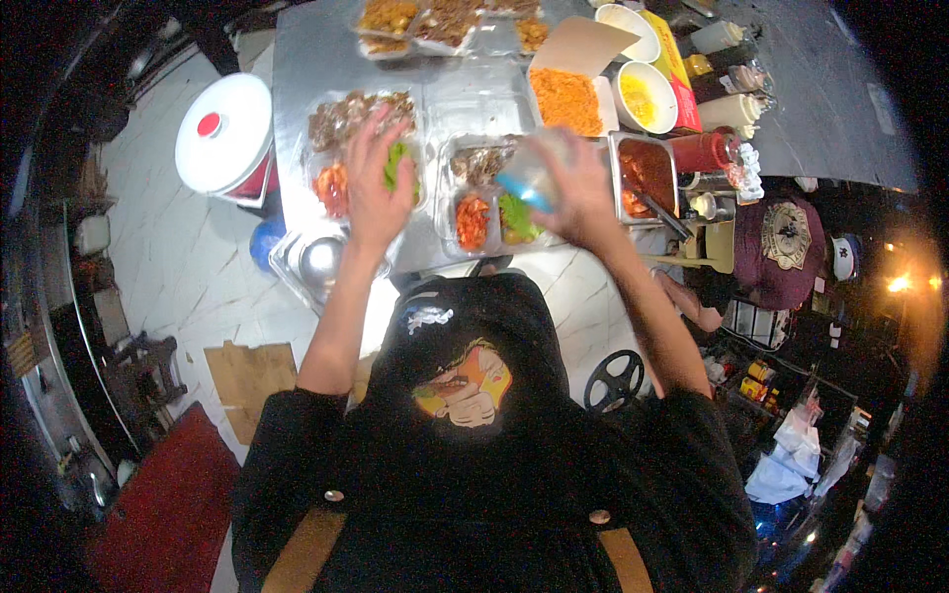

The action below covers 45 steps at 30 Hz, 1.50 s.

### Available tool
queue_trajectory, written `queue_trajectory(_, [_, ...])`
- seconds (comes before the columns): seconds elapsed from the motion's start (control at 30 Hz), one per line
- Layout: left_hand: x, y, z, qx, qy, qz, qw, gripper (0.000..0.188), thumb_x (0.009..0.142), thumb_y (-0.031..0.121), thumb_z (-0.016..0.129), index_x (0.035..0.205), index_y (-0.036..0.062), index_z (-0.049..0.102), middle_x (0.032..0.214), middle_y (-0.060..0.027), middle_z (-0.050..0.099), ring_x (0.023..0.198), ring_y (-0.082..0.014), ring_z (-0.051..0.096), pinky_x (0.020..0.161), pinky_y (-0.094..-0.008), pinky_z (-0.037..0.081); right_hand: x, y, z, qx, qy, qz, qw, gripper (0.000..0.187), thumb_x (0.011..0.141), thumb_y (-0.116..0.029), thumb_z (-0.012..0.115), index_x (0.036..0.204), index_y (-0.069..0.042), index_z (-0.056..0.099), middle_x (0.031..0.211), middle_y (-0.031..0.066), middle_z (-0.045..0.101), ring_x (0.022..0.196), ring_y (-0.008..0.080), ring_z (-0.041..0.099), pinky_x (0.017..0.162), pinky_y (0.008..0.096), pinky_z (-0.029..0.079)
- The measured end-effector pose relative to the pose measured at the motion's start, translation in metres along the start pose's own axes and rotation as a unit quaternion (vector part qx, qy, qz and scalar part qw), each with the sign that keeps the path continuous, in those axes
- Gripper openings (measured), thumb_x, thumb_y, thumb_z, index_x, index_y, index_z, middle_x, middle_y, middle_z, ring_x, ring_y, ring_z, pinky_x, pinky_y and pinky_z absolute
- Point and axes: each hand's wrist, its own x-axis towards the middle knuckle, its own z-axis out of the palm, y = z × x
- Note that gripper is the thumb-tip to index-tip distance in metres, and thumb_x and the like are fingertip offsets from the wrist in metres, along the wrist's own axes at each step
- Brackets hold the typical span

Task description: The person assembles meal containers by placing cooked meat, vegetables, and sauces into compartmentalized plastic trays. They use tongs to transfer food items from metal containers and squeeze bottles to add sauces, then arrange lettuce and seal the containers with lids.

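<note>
My left hand [380, 203] is over a clear takeout container with its fingers stretched out, touching or just above the food. Around it are browned meat [341, 124], red kimchi [331, 190] and green lettuce [398, 163]. A smeared, pale shaker-like container with a blue band [524, 190] is gripped by my right hand [591, 203]. It tilts over a second clear container, whose compartments hold meat [476, 163], kimchi [472, 220] and lettuce [514, 212]. Motion blur hides the shaker's exact kind and opening.
Right of the containers stand a box of orange shredded food [568, 102], white bowls, one with yellow bits [641, 99], and a metal pan of red food [645, 168]. Squeeze bottles [732, 111] line the right. A white-lidded cooler [222, 138] stands left; a person in maroon [766, 272] is at right.
</note>
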Motion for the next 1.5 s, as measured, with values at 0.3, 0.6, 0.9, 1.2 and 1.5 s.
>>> queue_trajectory(0.3, [-0.012,0.087,0.078,-0.133,-0.184,0.047,0.973,0.099,0.063,0.027,0.086,0.151,0.0152,0.042,0.155,-0.027,0.03,0.145,-0.0475,0.028,0.118,-0.058,0.027,-0.004,0.027,-0.005,0.381,-0.032,0.098,0.919,0.09,0.07,-0.035,0.084,0.147,-0.006,0.047,0.143,0.0272,0.046,0.136,0.0428,0.041,0.115,0.0482,0.035])
queue_trajectory(0.6, [0.279,0.196,0.323,-0.004,-0.166,0.241,0.956,0.1,0.066,0.047,0.088,0.15,0.0184,0.042,0.142,-0.0283,0.043,0.132,-0.045,0.044,0.109,-0.0545,0.04,-0.119,0.148,-0.162,0.577,0.114,-0.007,0.808,0.079,0.083,-0.039,0.077,0.146,0.0,0.049,0.152,0.0226,0.045,0.146,0.0369,0.038,0.121,0.0454,0.024])
queue_trajectory(0.9, [0.43,0.153,0.654,0.198,-0.147,0.117,0.962,0.094,0.07,0.057,0.085,0.149,0.0227,0.047,0.135,-0.0238,0.056,0.123,-0.0409,0.057,0.099,-0.052,0.049,-0.334,0.27,-0.081,0.751,0.229,0.278,0.553,0.073,0.083,-0.045,0.076,0.125,0.012,0.056,0.094,0.016,0.065,0.082,0.0245,0.065,0.073,0.0376,0.053])
queue_trajectory(1.2, [0.426,0.212,0.547,0.014,-0.191,0.462,0.866,0.077,0.076,0.038,0.08,0.138,0.0024,0.052,0.144,-0.027,0.048,0.13,-0.0452,0.048,0.107,-0.0524,0.043,-0.258,0.318,-0.09,0.558,0.273,0.292,0.728,0.037,0.081,-0.026,0.084,0.098,0.0,0.064,0.078,0.0129,0.066,0.073,0.0223,0.064,0.065,0.0319,0.05])
queue_trajectory(1.5, [0.296,0.015,0.053,0.267,-0.145,0.045,0.952,0.03,0.097,0.029,0.066,0.116,0.0063,0.072,0.108,-0.0118,0.075,0.095,-0.0257,0.073,0.086,-0.0374,0.057,-0.068,0.167,-0.135,0.618,0.11,-0.113,0.77,0.052,0.079,-0.023,0.084,0.122,0.001,0.068,0.117,0.0251,0.07,0.093,0.0307,0.072,0.084,0.0379,0.058])
